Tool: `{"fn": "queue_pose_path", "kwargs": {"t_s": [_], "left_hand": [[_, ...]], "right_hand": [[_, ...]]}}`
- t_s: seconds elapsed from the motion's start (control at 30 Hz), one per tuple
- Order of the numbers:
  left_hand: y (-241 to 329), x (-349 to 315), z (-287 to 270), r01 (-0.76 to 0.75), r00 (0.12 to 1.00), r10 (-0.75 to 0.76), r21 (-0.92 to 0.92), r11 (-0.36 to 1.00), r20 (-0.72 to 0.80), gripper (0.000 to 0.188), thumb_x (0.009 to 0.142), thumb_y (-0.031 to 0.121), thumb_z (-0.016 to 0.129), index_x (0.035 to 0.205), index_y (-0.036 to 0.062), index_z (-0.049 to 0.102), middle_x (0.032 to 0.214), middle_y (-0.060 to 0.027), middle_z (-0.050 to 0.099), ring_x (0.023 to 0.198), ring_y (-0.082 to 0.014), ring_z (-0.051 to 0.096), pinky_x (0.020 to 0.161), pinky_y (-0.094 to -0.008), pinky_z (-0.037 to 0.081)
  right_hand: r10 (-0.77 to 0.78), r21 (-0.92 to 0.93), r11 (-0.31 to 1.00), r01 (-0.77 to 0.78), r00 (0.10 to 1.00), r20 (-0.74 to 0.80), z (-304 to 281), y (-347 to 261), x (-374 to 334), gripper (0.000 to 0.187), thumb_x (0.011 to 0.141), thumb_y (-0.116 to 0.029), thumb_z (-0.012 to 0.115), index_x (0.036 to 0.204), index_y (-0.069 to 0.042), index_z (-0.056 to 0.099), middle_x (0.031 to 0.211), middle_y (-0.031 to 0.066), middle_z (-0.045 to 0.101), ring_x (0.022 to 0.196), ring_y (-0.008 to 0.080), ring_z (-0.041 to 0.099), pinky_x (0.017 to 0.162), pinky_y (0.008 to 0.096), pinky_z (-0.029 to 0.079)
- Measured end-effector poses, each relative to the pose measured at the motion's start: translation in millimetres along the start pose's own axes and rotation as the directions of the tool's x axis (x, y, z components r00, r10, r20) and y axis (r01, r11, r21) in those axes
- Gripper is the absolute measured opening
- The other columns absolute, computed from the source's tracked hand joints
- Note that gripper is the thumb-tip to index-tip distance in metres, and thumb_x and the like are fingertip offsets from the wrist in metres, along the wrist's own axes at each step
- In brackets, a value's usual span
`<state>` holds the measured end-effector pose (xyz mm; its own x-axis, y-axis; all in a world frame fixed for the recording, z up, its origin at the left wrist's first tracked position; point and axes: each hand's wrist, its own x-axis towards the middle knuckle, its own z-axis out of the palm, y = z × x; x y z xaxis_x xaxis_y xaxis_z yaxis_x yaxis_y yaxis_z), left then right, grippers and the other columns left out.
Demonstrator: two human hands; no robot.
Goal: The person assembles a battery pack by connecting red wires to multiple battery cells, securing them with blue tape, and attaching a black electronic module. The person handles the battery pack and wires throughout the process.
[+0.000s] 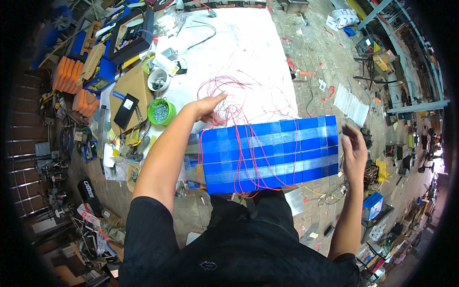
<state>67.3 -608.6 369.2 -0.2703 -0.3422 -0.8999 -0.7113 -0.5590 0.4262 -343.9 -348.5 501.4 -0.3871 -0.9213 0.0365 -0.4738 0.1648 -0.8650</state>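
A long blue block (277, 155), banded with clear tape, lies crosswise in front of my body at the table's near edge. It looks like a wrapped battery pack. Thin red wires (241, 143) loop over its top and trail onto the white tabletop beyond. My left hand (210, 109) is at the block's far left edge among the wires, thumb and fingers apart, with nothing visibly gripped. Just off the block's right end, my right hand (355, 150) is open with curved, separated fingers. The underside of the block is hidden.
Left of the wires stand a green cup (161, 112) of small metal parts and a white tub (158, 80). A black device (126, 109) lies on cardboard beside blue bins (101, 76). The white tabletop (253, 43) stretches away; scraps litter the floor (313, 57) at right.
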Motion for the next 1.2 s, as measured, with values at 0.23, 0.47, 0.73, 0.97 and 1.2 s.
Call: {"fn": "queue_pose_path", "kwargs": {"t_s": [0.23, 0.47, 0.73, 0.97, 1.2], "left_hand": [[63.8, 45.0, 34.2, -0.159, 0.914, 0.353, -0.626, 0.764, 0.199, 0.04, 0.095, 0.013, 0.072, 0.127, -0.0023, 0.054, 0.108, -0.0181, 0.072, 0.091, -0.0266, 0.074, 0.076, -0.0369, 0.063], [101.4, -36.2, -5.6, -0.7, 0.683, 0.679, -0.508, 0.502, -0.27, 0.081, 0.095, 0.008, 0.07, 0.16, -0.002, 0.022, 0.111, -0.0157, 0.073, 0.093, -0.0226, 0.072, 0.084, -0.0355, 0.058], [106.3, -160.3, 13.4, -0.943, 0.291, 0.827, -0.002, 0.331, -0.481, 0.059, 0.097, 0.0, 0.059, 0.151, -0.0037, 0.039, 0.111, -0.017, 0.075, 0.1, -0.0174, 0.071, 0.095, -0.0307, 0.055], [98.5, -225.0, 70.8, -0.952, 0.101, 0.872, 0.209, 0.225, -0.48, 0.049, 0.092, -0.01, 0.053, 0.14, -0.0032, 0.051, 0.104, -0.0108, 0.071, 0.099, -0.014, 0.065, 0.095, -0.0299, 0.052], [67.1, -268.3, 108.2, -0.682, -0.114, 0.988, 0.731, -0.003, -0.103, 0.048, 0.074, -0.009, 0.062, 0.113, 0.0166, 0.074, 0.098, 0.002, 0.074, 0.104, -0.0186, 0.069, 0.109, -0.0436, 0.038]], "right_hand": [[0.156, 0.109, 0.983, -0.146, 0.984, -0.088, -34.8, 44.4, -14.3, 0.034, 0.104, -0.01, 0.06, 0.134, 0.005, 0.06, 0.127, 0.0142, 0.068, 0.117, 0.0207, 0.065, 0.105, 0.0339, 0.048], [0.204, 0.212, 0.96, -0.184, 0.976, -0.076, -31.7, 48.2, -15.9, 0.032, 0.103, -0.009, 0.061, 0.133, 0.004, 0.061, 0.124, 0.0132, 0.069, 0.114, 0.0195, 0.066, 0.103, 0.033, 0.05], [-0.021, 0.036, 0.999, 0.014, 0.981, 0.192, 43.7, -8.7, 71.2, 0.039, 0.102, -0.018, 0.065, 0.135, 0.002, 0.06, 0.122, 0.0159, 0.07, 0.114, 0.0207, 0.067, 0.098, 0.0345, 0.052], [0.037, -0.293, 0.931, 0.219, 0.74, 0.671, 181.9, -15.2, 180.6, 0.122, 0.066, -0.056, 0.091, 0.156, 0.004, 0.035, 0.151, 0.0328, 0.048, 0.14, 0.0419, 0.05, 0.116, 0.0414, 0.042], [-0.13, 0.22, 0.975, -0.045, 0.682, 0.719, 263.4, -69.3, 141.8, 0.109, 0.074, -0.059, 0.083, 0.151, 0.006, 0.041, 0.144, 0.03, 0.054, 0.131, 0.0354, 0.056, 0.11, 0.0393, 0.046]]}}
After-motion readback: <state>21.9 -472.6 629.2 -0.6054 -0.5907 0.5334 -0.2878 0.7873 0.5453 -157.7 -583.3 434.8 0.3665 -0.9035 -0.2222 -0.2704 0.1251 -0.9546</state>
